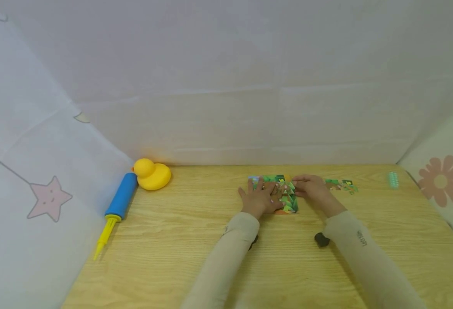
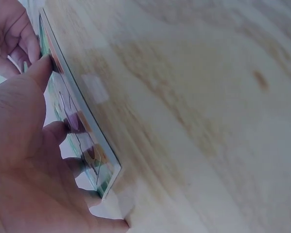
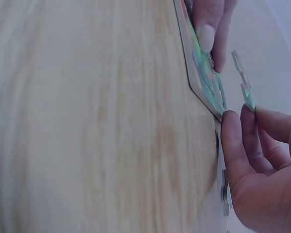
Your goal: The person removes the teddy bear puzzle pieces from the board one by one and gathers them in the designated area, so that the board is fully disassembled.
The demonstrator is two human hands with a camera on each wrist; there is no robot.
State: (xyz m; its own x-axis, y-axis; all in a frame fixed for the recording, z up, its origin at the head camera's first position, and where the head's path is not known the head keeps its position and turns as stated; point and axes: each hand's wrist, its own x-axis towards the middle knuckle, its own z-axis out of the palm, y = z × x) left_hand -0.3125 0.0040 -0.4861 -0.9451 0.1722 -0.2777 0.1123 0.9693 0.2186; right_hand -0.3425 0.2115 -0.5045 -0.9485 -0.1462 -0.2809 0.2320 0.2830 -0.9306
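Puzzle may slip

Near the worktop's (image 1: 164,240) far edge, the left hand (image 1: 260,199) rests, spread out, on the puzzle (image 1: 290,203); the right hand (image 1: 317,193) pinches a piece (image 3: 245,87) at its right side. Misaligned pushing could probably shift the puzzle.

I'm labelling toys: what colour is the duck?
The duck is yellow, clearest in the head view.

The puzzle (image 1: 291,202) is patterned mostly green, the duck (image 1: 154,177) yellow, the sleeves (image 1: 226,257) beige.

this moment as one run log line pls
left hand: spread on puzzle | right hand: pinches piece | loose pieces: right of puzzle | duck, pump: left
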